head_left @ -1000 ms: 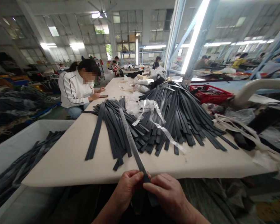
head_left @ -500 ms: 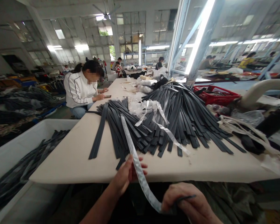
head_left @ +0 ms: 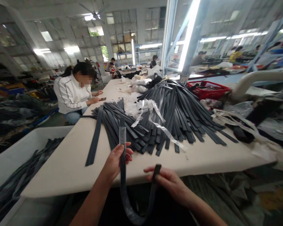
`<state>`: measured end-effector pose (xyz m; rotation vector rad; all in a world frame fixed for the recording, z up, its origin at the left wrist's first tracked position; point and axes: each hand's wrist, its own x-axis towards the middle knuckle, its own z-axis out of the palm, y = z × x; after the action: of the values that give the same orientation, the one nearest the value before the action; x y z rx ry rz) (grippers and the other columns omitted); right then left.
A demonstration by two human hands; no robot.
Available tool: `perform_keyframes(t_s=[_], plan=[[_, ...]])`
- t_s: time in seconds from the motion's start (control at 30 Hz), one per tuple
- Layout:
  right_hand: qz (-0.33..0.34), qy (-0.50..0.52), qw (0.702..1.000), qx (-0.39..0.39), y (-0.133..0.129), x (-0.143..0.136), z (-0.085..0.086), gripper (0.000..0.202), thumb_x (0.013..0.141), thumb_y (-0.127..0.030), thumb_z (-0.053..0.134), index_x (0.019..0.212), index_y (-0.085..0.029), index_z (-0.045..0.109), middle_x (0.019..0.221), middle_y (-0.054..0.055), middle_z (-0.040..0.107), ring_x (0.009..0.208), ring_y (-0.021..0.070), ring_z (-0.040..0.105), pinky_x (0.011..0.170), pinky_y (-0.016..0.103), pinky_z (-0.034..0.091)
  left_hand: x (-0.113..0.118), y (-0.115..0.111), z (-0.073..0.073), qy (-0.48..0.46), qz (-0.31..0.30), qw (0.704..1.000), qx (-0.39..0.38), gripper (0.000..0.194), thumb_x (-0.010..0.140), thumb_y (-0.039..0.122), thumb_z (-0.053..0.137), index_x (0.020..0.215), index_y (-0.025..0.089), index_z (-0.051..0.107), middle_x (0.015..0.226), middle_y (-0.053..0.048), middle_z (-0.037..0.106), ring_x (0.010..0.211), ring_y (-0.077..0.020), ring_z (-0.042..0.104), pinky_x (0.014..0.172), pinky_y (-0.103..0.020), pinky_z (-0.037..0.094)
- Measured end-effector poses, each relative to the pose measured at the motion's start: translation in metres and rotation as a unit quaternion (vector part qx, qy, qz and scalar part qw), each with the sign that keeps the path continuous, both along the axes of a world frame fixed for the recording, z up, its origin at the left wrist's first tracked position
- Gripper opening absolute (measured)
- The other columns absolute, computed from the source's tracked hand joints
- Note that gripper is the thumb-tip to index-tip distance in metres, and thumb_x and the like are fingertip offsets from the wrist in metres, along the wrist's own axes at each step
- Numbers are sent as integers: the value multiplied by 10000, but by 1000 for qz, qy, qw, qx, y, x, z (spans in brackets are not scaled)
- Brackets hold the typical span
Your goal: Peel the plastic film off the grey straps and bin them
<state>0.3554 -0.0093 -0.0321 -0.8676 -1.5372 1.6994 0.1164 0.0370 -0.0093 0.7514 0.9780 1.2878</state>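
A dark flat strap (head_left: 123, 182) hangs in a U between my hands, with a shiny clear film along part of it. My left hand (head_left: 116, 158) is closed on the strap below its upper end, thumb in front and fingers behind. Between thumb and fingers, my right hand (head_left: 167, 180) pinches the other end, which points upward. Beyond my hands, a pile of dark straps (head_left: 179, 116) fans out on the table (head_left: 68, 175). One separate strap (head_left: 94, 138) lies at the pile's left side. Crinkled clear film strips (head_left: 153, 110) rest on top of the pile.
A white bin (head_left: 4, 150) with more dark straps stands at the left. Across the table a person in a white jacket (head_left: 69, 94) sits holding a phone. A red basket (head_left: 209, 91) and a curved beige machine arm (head_left: 257, 77) are at the right.
My right hand has moved up and left, lifting its strap end, so the strap now bends in a U. My left hand has shifted slightly up and left. The view has turned a little right.
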Motion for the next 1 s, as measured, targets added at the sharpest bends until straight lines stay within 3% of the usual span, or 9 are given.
perform_keyframes(t_s=[0.07,0.13,0.27,0.43,0.53,0.73,0.8,0.9,1.0], plan=[[-77,35,996,28,25,-4,12,391,910,-554,624,994,-202,771,1296,107,642,1181,274,574,1043,415,408,12,-21,-10,40,-73,997,-5,461,776,525,758,1027,144,689,778,-64,728,580,-137,642,524,-216,444],[-104,90,990,36,48,-10,22,319,905,-512,652,950,-224,781,1422,71,572,1320,279,489,1133,426,320,20,-37,-17,74,-139,987,-15,480,796,566,723,1034,150,689,793,-68,729,594,-142,640,551,-231,444],[-92,132,986,50,69,-30,33,305,922,-482,631,989,-223,777,1262,71,691,1226,264,579,1093,435,384,25,-54,-22,134,-210,968,-22,448,865,586,631,991,160,695,736,-45,699,640,-159,637,611,-258,457],[-80,75,989,96,58,-57,36,397,909,-553,615,1023,-206,771,1188,77,715,1082,254,656,982,406,491,27,-54,-16,95,-139,986,11,517,839,621,637,1137,199,647,938,-70,723,736,-184,635,682,-294,489],[-60,58,991,106,49,-64,39,377,932,-536,596,1008,-214,775,1153,69,731,1132,264,646,1020,421,481,31,-55,-9,126,-113,985,30,378,881,541,616,999,187,674,856,-60,717,712,-186,619,669,-292,473],[-122,90,983,106,39,-60,47,253,949,-435,619,958,-247,788,1119,66,758,1251,301,596,1135,515,385,24,-81,6,264,-155,948,92,285,953,349,484,847,186,693,832,-61,695,791,-197,615,761,-309,454],[-122,94,983,98,40,-63,47,265,927,-469,636,941,-252,787,1109,76,761,1225,316,618,1118,537,410,17,-89,5,238,-171,953,70,294,938,370,495,809,179,677,793,-58,677,731,-181,608,707,-296,454],[-89,36,989,115,47,-69,46,274,906,-490,648,946,-257,787,1195,89,731,1194,326,639,1068,516,476,-4,-99,-3,126,-167,978,1,359,892,506,559,785,173,640,696,-36,637,582,-143,560,572,-261,422],[-120,-49,974,184,63,-64,53,240,877,-495,666,926,-298,794,1259,62,702,1181,327,642,1032,467,521,-42,-115,-12,66,-66,995,-27,424,838,581,639,858,159,675,669,-33,635,555,-133,541,551,-251,418]])
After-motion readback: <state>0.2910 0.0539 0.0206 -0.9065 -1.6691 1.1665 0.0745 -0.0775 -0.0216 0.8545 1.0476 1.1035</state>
